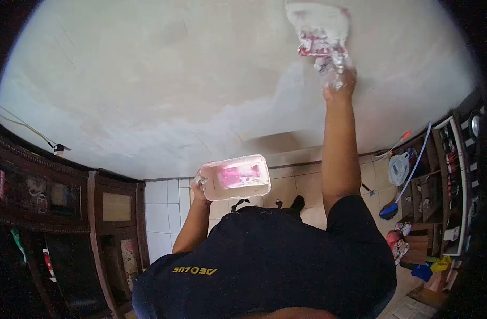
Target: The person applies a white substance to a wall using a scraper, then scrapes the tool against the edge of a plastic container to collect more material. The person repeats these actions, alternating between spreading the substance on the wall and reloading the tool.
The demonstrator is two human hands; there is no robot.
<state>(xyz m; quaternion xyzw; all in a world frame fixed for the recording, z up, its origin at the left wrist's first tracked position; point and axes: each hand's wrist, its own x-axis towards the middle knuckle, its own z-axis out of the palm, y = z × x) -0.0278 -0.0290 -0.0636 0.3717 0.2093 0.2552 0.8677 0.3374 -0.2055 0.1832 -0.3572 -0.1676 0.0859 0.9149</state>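
My right hand (pixel 337 74), smeared with white paste, is stretched far up and closed around the handle end of a wide putty knife (pixel 319 24). The knife's blade is coated white, with a reddish band near my fingers, and overlaps the wall (pixel 163 69). Lower down, in front of my body, my left hand (pixel 200 183) grips the left end of a pale rectangular plastic tub (pixel 214 186). Inside the tub lies a pink patch (pixel 240 174), with white residue along the rim. My left fingers are partly hidden by the tub.
Damp-looking and whiter patches mark the wall. A dark wooden cabinet (pixel 92 212) stands at the left, near a wall socket with a cable (pixel 58 149). To the right are a shelf rack (pixel 429 196), a blue-handled broom (pixel 389 210) and a white plastic bag (pixel 398 169). Tiles (pixel 161 207) cover the floor.
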